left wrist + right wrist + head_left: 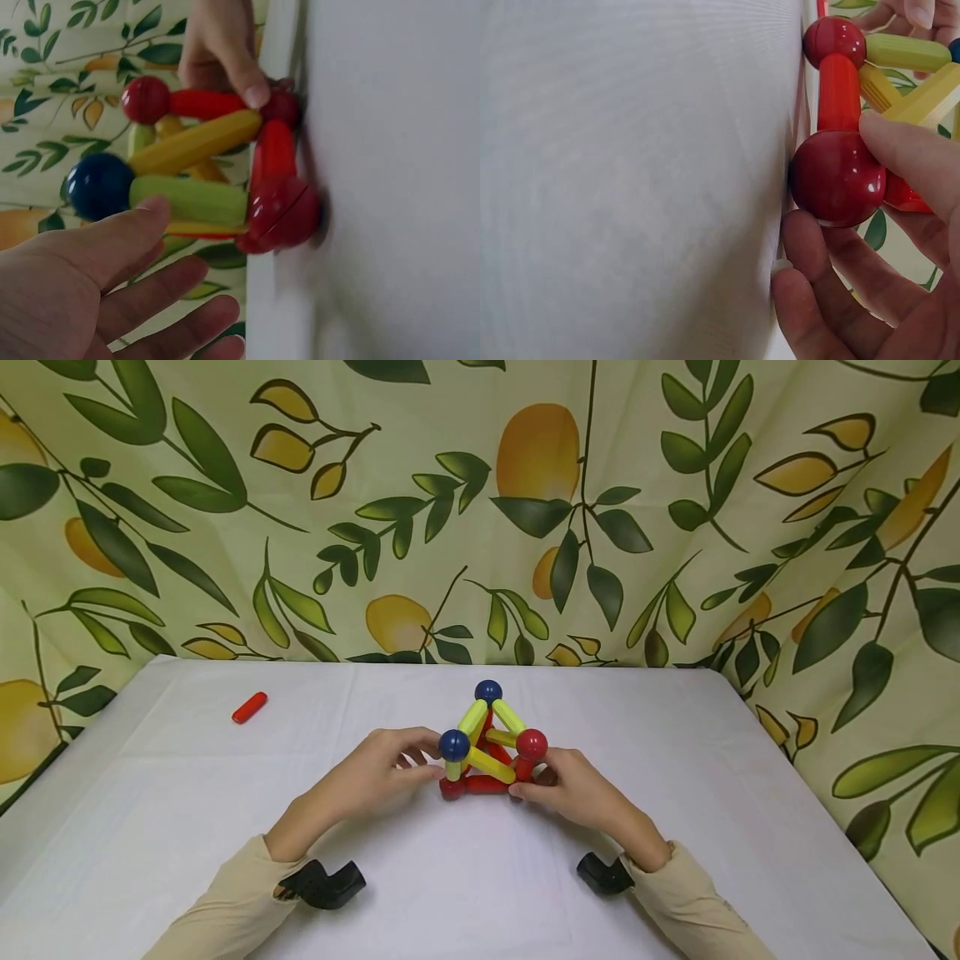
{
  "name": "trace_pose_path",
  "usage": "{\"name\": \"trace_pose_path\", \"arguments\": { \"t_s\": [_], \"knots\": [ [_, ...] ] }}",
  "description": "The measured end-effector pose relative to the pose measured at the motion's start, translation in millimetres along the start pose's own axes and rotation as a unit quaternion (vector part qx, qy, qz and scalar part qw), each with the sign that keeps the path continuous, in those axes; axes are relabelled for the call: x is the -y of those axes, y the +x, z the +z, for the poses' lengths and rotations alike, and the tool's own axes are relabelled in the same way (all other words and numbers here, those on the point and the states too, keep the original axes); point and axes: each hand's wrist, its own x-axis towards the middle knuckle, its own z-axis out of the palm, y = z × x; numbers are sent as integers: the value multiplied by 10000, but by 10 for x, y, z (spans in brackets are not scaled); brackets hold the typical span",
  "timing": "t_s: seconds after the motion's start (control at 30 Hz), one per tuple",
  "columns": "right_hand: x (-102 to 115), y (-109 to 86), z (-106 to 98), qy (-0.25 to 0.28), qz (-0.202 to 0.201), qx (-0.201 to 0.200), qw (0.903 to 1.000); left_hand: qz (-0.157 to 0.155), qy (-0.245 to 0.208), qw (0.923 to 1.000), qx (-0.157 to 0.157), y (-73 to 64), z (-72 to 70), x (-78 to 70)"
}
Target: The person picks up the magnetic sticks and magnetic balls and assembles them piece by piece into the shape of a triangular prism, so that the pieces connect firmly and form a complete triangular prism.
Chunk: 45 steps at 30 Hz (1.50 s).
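A rod-and-ball building toy structure point(491, 767), of red, yellow and light green rods joined by blue and red balls, stands on the table. My left hand point(392, 767) is at its left side, fingers spread and loosely bent. In the left wrist view, the left thumb point(120, 240) overlaps a light green rod point(191, 201) under a blue ball point(100, 187). My right hand point(573, 787) holds the structure's lower right corner. The right wrist view shows its thumb by a red rod point(839, 94) and fingertips at the lower red ball point(838, 178).
A loose red rod point(249, 707) lies at the back left of the white-covered table point(187, 793). Behind the table hangs a leaf-and-fruit patterned curtain point(450, 410). Black wrist devices point(324, 885) sit at both sleeves.
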Motion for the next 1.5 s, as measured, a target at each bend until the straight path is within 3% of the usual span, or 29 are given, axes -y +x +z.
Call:
{"name": "trace_pose_path", "arguments": {
  "t_s": [0.4, 0.63, 1.03, 1.5],
  "knots": [
    [17, 12, 34, -162, 266, -225, 9993, -473, 455, 9948, -779, -65, -414, 161],
    [24, 4, 33, -136, 229, -228, 9994, -655, 592, 9899, -1113, -113, -606, 304],
    [13, 7, 39, 91, 356, -174, 9992, -584, 704, 9856, -1426, -194, -790, 509],
    [12, 15, 37, 259, 559, -157, 9980, -714, 897, 9715, -2073, -320, -958, 829]
  ]
}}
